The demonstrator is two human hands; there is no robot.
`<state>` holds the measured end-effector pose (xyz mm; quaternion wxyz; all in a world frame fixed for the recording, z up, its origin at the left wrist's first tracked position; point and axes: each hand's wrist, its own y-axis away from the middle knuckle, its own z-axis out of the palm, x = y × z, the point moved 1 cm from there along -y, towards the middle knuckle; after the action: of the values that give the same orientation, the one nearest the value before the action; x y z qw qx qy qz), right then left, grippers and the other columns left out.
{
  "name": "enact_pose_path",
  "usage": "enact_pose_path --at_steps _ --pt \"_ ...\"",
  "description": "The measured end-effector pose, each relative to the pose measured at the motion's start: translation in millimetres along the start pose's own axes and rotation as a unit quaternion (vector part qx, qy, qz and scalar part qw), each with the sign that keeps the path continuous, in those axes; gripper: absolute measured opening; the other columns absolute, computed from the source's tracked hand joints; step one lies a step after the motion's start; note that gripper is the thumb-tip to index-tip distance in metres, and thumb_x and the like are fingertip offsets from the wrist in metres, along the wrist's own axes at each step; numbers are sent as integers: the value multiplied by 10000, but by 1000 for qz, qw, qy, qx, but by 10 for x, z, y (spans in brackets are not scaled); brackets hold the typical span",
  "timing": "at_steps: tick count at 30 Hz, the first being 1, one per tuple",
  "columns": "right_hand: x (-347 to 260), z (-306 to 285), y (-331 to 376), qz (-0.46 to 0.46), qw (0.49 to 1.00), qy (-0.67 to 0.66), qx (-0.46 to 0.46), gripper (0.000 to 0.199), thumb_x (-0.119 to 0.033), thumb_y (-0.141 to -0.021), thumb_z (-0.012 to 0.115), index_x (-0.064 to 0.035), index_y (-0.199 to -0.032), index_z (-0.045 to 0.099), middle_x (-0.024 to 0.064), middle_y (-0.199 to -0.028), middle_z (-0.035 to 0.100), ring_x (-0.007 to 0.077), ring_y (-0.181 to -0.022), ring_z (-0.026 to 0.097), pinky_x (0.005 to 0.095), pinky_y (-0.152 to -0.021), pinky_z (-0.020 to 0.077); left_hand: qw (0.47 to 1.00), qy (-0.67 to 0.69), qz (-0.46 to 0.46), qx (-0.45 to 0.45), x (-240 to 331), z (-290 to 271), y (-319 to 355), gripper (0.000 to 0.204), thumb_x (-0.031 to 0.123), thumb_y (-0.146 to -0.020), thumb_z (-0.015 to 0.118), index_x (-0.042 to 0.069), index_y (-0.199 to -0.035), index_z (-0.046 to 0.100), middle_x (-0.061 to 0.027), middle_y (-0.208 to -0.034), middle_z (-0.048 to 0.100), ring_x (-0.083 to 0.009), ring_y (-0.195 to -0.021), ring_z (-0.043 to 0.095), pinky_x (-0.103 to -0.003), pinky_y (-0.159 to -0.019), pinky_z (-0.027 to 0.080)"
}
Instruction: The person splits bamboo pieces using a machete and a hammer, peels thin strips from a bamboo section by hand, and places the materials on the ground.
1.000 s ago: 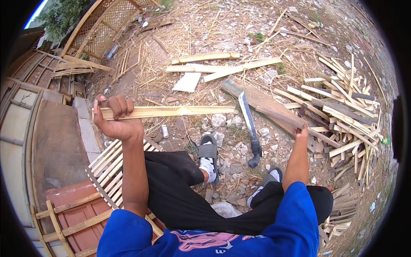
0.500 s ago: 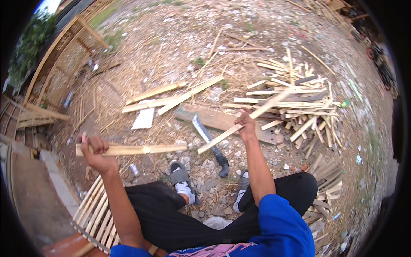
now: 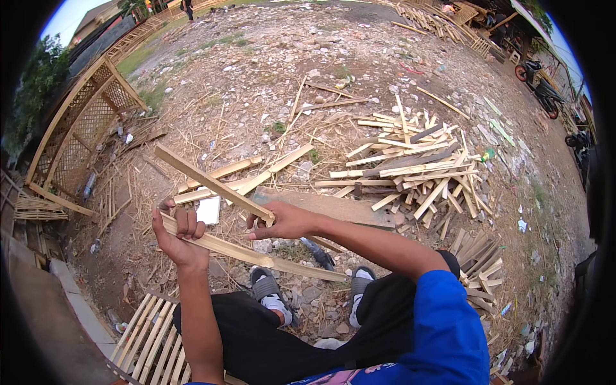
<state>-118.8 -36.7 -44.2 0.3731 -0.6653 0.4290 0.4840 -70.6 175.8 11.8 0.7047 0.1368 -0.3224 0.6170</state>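
My left hand (image 3: 183,242) is closed around one end of a pale bamboo slat (image 3: 292,266), which slants down to the right above my feet. My right hand (image 3: 285,220) grips the near end of a second bamboo slat (image 3: 208,183); that one points up and to the left, crossing above the first. Below my right hand, a machete (image 3: 319,255) lies on the ground between my feet, its dark handle showing and its blade mostly hidden. A wide weathered board (image 3: 353,210) lies just beyond.
A heap of split bamboo pieces (image 3: 417,157) is at the right, with a smaller pile (image 3: 478,266) nearer. Loose slats (image 3: 234,168) and a white sheet (image 3: 208,210) lie ahead. A slatted bamboo rack (image 3: 151,333) is at lower left, a lattice panel (image 3: 80,122) beyond.
My right hand has come left and swung its slat round to point up-left. My left hand has moved right and a little lower, its slat tilting down to the right.
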Motion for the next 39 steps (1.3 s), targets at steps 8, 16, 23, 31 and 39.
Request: enact_pose_path --at_steps 8,16,23,31,39 --pt "28 142 262 33 990 -39 -133 477 -429 -787 778 -5 -985 685 66 -798 661 165 -738 597 324 -676 482 996 63 -11 -54 -39 89 10 381 463 -961 524 83 -997 528 67 -535 208 -51 -453 185 -191 -395 198" --pt "172 98 351 -54 991 81 -97 343 -272 -782 752 17 -935 649 185 -805 677 297 -740 647 398 -682 480 989 57 9 -133 -195 240 -27 596 555 -917 531 23 -1187 532 -104 -857 549 -187 -843 508 -336 -831 423" --pt "236 -1119 768 23 951 306 38 247 -188 -750 699 -76 -956 621 179 -806 646 402 -813 628 481 -709 478 985 -23 50 162 -12 75 -146 626 547 -988 376 13 -1293 494 -160 -1294 531 -275 -1179 496 -465 -1067 336" --pt "601 -2794 1570 92 728 661 156 178 -71 -804 567 -141 -955 631 94 -809 655 339 -789 661 455 -647 514 992 -30 -3 -120 301 -263 -96 533 498 -1007 381 16 -1162 547 -134 -1191 569 -262 -1096 526 -434 -1006 391" --pt "946 -3077 2481 481 613 614 124 556 -112 -768 679 -180 -1303 544 130 -1344 539 314 -1266 489 601 -1044 340 994 -112 5 -19 47 -121 -31 427 441 -1025 394 52 -1093 557 -81 -1099 569 -189 -979 529 -331 -862 447"
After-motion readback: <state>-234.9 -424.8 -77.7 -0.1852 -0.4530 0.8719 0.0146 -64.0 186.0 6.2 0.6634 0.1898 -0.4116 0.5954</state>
